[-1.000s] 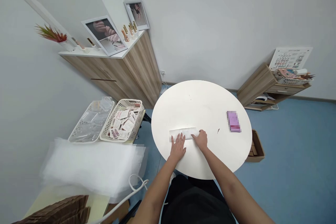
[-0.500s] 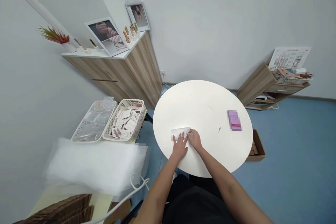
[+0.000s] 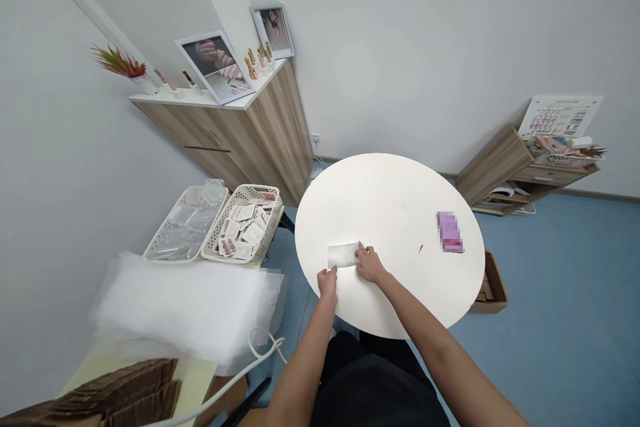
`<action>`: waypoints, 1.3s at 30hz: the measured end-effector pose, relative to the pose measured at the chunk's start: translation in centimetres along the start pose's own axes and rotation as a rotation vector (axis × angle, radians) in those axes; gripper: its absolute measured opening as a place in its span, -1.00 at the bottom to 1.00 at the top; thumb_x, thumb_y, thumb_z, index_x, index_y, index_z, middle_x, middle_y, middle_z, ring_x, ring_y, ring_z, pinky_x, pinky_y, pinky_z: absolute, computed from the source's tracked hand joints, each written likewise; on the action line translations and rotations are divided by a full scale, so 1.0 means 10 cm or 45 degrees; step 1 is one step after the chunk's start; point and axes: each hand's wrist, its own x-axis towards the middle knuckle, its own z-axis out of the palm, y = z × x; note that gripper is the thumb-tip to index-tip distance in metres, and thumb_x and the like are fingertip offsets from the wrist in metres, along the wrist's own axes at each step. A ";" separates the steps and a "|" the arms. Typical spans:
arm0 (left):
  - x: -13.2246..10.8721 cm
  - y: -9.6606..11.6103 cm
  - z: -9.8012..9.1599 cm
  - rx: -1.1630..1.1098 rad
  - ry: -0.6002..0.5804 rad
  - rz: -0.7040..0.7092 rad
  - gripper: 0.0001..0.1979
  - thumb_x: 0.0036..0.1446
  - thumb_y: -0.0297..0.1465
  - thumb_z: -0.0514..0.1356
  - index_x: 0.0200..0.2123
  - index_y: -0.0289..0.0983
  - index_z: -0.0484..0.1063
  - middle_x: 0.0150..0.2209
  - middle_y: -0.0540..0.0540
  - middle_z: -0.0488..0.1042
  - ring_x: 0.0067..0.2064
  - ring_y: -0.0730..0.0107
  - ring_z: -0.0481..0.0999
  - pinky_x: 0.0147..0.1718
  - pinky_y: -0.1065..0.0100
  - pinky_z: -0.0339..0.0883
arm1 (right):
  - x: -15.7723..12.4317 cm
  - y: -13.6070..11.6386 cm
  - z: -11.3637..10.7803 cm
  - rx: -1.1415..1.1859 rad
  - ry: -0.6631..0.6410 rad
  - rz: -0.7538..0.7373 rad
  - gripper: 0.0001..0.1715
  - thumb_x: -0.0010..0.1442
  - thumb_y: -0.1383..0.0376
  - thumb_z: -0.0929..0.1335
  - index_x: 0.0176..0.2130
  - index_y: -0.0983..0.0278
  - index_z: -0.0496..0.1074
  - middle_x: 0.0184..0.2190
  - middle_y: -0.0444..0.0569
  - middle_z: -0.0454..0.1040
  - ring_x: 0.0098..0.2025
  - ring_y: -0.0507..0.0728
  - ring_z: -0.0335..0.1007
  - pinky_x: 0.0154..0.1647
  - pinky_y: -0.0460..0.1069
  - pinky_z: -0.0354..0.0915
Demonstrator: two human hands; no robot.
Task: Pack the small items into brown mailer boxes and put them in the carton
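Note:
A small white, slightly see-through wrapped packet (image 3: 341, 255) lies flat on the round white table (image 3: 385, 207), near its front-left edge. My left hand (image 3: 328, 280) is closed at the packet's near-left edge, fingers curled and thumb against it. At the packet's right end, my right hand (image 3: 369, 263) grips it with bent fingers. What is inside the wrapping cannot be made out. Farther right on the tabletop lies a purple rectangular item (image 3: 450, 232), blurred by pixels.
Left of the table are a basket of small packets (image 3: 207, 255), a tray of clear plastic pieces (image 3: 153, 250), a stack of white sheets (image 3: 185, 307) and brown folded paper (image 3: 135, 390). A white cable (image 3: 240, 377) crosses there. A cardboard box (image 3: 493, 307) stands at the table's right.
My left hand has gone from lying spread on the packet to closing at its near-left edge. My right hand has shifted slightly at the right end. The camera view has turned a little.

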 end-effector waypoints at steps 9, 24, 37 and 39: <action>0.23 0.30 0.24 -0.290 0.077 -0.162 -0.79 0.16 -0.25 0.09 -0.27 -0.25 0.42 -0.16 -0.18 0.53 -0.13 0.22 0.56 -0.15 0.15 0.47 | 0.02 0.09 -0.07 0.118 -0.091 -0.008 -0.52 0.06 0.41 0.27 0.01 0.25 0.35 0.38 0.06 0.00 0.19 0.32 0.12 0.05 0.17 0.20; 0.04 0.44 0.26 0.546 -0.362 0.737 -0.57 0.08 -0.48 0.11 0.07 -0.21 0.32 0.21 -0.20 0.31 0.26 0.05 0.22 0.13 -0.02 0.25 | 0.03 0.54 -0.07 0.719 0.239 -0.006 -0.38 0.12 0.47 0.11 0.12 0.22 0.34 0.08 0.02 0.44 0.04 0.13 0.41 0.09 0.09 0.32; 0.72 0.77 0.06 0.504 -0.611 0.705 -0.54 0.02 -0.45 0.15 0.04 -0.16 0.35 -0.09 -0.09 0.51 -0.03 0.16 0.47 -0.01 0.16 0.34 | 0.19 0.56 0.00 0.439 0.242 -0.326 -0.42 0.14 0.38 0.26 0.16 0.20 0.21 0.15 0.04 0.29 0.05 0.15 0.34 0.02 0.03 0.33; 0.86 0.85 0.05 0.366 -0.603 0.530 -0.59 0.01 -0.43 0.17 -0.01 -0.16 0.40 -0.13 -0.06 0.50 -0.09 0.21 0.49 -0.06 0.21 0.38 | 0.43 0.54 -0.10 0.546 0.265 -0.222 -0.61 0.17 0.34 0.27 0.02 0.19 0.32 0.00 -0.03 0.37 -0.15 0.08 0.42 -0.11 -0.02 0.36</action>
